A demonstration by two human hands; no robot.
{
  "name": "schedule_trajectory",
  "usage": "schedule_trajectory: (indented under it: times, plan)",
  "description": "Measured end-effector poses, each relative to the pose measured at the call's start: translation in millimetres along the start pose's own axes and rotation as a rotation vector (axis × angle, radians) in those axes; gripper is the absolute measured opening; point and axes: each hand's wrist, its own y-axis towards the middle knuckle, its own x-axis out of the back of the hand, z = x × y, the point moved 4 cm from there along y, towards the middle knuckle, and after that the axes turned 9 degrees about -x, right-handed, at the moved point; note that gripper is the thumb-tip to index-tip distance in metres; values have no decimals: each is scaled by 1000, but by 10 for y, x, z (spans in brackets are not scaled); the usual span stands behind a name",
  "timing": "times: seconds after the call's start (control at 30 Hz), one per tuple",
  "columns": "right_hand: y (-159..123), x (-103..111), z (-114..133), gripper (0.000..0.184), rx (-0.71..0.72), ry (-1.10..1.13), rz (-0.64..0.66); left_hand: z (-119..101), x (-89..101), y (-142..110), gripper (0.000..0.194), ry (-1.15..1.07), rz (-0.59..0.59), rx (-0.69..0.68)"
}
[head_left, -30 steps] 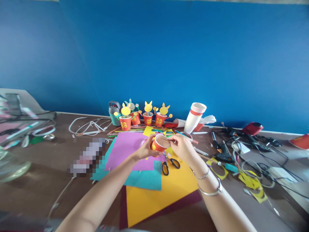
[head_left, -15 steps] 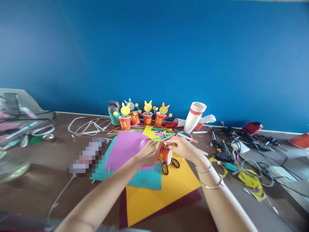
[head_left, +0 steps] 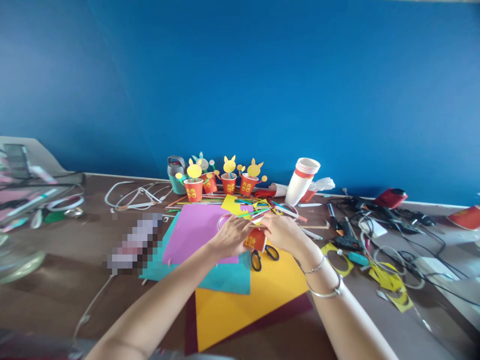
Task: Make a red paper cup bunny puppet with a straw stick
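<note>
Both my hands hold a small red paper cup (head_left: 255,241) with gold print, low over the coloured paper sheets. My left hand (head_left: 231,235) wraps the cup from the left, fingers curled round it. My right hand (head_left: 282,232) covers it from the right and above, fingers closed on its top. The cup looks turned mouth-down toward the table. Black-handled scissors (head_left: 262,256) lie just below the cup on the yellow sheet (head_left: 243,305).
Pink (head_left: 195,231), teal (head_left: 225,277) and dark red sheets lie under my hands. Several finished red cups with yellow animal cut-outs (head_left: 225,182) stand at the back, beside a stack of white cups (head_left: 302,182). A glue gun (head_left: 347,235), cables and yellow scraps lie to the right.
The cup was held upright with its mouth up; my hands have since tipped it over and lowered it toward the sheets, closing in round it.
</note>
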Motion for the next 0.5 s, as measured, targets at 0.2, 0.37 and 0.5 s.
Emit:
schedule_trajectory:
  times: [0.2, 0.37, 0.5]
  plan:
    - [2, 13, 14, 25, 1, -76, 10, 17, 62, 6, 54, -6, 36, -18]
    - [33, -36, 45, 26, -13, -118, 33, 32, 46, 1, 41, 52, 80, 40]
    - [87, -90, 51, 23, -93, -61, 1, -25, 37, 16, 35, 192, 85, 43]
